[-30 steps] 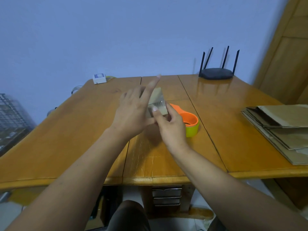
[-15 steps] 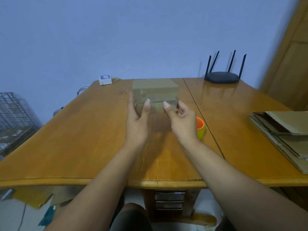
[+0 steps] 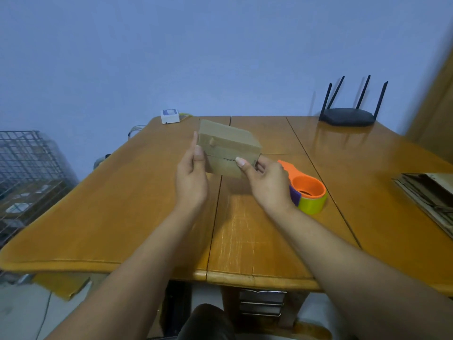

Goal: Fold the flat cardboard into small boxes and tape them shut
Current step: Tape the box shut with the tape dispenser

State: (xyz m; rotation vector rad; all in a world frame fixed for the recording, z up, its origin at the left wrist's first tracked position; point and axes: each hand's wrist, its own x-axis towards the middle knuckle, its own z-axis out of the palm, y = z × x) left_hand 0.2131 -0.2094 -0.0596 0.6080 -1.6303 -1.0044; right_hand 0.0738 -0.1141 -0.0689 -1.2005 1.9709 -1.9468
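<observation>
A small brown cardboard box [image 3: 229, 146], folded into shape, is held above the middle of the wooden table [image 3: 137, 204], tilted down to the right. My left hand [image 3: 192, 177] grips its left end, thumb on the near face. My right hand [image 3: 266, 181] grips its lower right corner, with the thumb laid on the flap seam across the near face. An orange tape dispenser [image 3: 307, 191] holding a yellow-green roll lies on the table just right of my right hand. A stack of flat cardboard [image 3: 427, 197] lies at the table's right edge.
A black router [image 3: 346, 116] with several antennas stands at the back right of the table. At the back edge sits a small white device [image 3: 169, 115]. A wire cage [image 3: 27, 173] stands left of the table. Cardboard scraps [image 3: 61, 285] lie on the floor below the near left edge.
The box has been turned and tilted between my hands, and my right thumb now lies on the near seam. The view has swung left, so the whole tape dispenser shows.
</observation>
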